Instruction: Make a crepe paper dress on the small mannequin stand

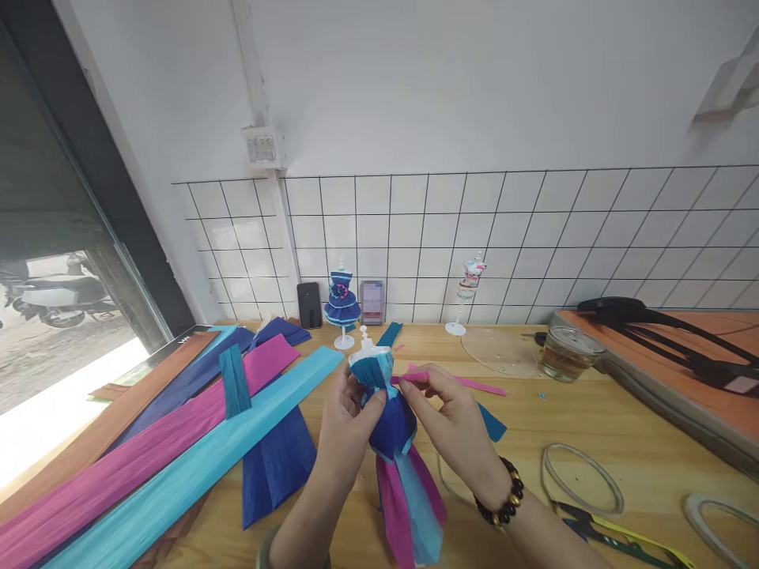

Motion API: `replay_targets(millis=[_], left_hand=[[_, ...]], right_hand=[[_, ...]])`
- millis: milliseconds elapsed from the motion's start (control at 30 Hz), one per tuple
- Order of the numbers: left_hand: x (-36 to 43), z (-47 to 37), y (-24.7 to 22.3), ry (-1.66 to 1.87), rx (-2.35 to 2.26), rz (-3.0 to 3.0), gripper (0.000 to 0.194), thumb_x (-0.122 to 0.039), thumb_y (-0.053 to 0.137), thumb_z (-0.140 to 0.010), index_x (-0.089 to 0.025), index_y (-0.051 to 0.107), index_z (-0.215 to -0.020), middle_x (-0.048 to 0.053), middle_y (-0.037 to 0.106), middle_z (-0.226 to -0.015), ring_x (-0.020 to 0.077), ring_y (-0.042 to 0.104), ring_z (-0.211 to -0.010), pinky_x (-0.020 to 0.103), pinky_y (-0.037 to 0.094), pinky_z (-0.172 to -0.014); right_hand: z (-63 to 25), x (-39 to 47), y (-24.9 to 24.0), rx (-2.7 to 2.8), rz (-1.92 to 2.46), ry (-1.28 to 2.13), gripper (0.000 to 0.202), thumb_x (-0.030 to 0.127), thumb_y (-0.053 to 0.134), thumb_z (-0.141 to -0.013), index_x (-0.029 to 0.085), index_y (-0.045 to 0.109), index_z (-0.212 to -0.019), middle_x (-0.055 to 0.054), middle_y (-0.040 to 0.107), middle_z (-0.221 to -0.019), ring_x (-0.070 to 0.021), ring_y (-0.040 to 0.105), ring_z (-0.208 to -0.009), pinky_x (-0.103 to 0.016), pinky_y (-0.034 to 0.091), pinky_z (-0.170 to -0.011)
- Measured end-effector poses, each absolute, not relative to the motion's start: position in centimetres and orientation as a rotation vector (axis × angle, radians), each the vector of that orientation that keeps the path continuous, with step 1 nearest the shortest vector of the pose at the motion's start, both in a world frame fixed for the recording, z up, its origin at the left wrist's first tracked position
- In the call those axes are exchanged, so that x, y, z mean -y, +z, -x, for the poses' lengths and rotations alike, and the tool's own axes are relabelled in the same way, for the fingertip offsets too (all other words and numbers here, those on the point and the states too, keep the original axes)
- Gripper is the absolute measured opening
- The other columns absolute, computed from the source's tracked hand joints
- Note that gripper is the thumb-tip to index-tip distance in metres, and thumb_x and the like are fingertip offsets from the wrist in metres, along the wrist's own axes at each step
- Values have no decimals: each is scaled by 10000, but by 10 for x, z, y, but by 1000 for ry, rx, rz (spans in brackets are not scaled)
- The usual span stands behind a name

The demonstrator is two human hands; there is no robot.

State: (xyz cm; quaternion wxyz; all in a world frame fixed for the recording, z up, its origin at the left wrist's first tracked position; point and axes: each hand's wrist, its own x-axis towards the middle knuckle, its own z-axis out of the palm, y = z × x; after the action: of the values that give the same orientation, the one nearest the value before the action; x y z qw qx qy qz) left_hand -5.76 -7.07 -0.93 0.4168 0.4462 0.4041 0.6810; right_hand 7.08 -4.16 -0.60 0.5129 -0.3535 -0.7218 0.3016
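My left hand (347, 431) is closed around the waist of a small white dress form (366, 344) dressed in crepe paper. Its bodice (372, 367) is teal, a dark blue layer (394, 427) wraps the hips, and long magenta and light blue strips (418, 498) hang below. Between thumb and fingers, my right hand (454, 427) pinches a narrow pink paper strip (483, 386) at the waist; the strip's loose end trails to the right behind the hand. A dark beaded bracelet (504, 498) circles my right wrist. My left fingertips are partly hidden behind the form.
Long crepe paper sheets (195, 442) spread across the left side. Behind stand a finished blue dress form (342, 304), two phones (309, 305) and another small form (471, 284). To the right are a lidded glass jar (569, 356), tape rings (581, 478) and scissors (622, 537).
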Motion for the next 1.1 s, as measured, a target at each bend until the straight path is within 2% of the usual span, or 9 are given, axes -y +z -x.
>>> replay_targets(millis=[133,367,533,733,933,1100], left_hand=[[71,57,-11,1720,-1026,-1120,282,-245,644,-690,-179,548,-946,59,647,-995,208,587,-960,297,444,-806],[69,58,-16,1694,-985,-1141,434,-237,630,-718,-183,484,-1122,78,634,-1058,215,578,-1004,314,441,-845],[69,58,-17,1711,-995,-1147,368,-224,631,-720,-178,536,-1072,67,653,-1021,201,589,-974,308,435,-863],[73,58,-16,1670,-1012,-1256,249,-200,574,-774,-181,581,-1022,68,642,-1065,207,575,-1007,323,419,-894],[76,59,-9,1601,-916,-1281,298,-190,543,-792,-185,578,-1088,70,616,-1135,215,549,-1059,341,397,-941],[77,59,-8,1607,-906,-1227,305,-214,547,-791,-197,605,-1090,57,643,-1098,227,551,-1065,341,403,-932]], right_hand=[[-67,46,-5,1732,818,715,144,276,513,-842,215,624,-774,-28,606,-726,-182,554,-697,-299,443,-632],[-62,53,-5,1692,787,677,87,219,549,-810,232,602,-742,-18,590,-712,-181,549,-690,-305,445,-635],[-58,56,-11,1654,748,653,96,199,559,-805,252,627,-761,-37,605,-810,-198,568,-792,-336,466,-720],[-59,52,-19,1665,703,601,100,176,577,-798,243,647,-819,-46,577,-842,-195,566,-812,-332,470,-715],[-66,48,-17,1750,643,506,124,135,553,-811,204,652,-836,-51,562,-837,-180,549,-799,-317,457,-695],[-70,47,-16,1842,617,389,128,119,534,-818,193,632,-857,-56,543,-840,-184,529,-795,-333,444,-681]])
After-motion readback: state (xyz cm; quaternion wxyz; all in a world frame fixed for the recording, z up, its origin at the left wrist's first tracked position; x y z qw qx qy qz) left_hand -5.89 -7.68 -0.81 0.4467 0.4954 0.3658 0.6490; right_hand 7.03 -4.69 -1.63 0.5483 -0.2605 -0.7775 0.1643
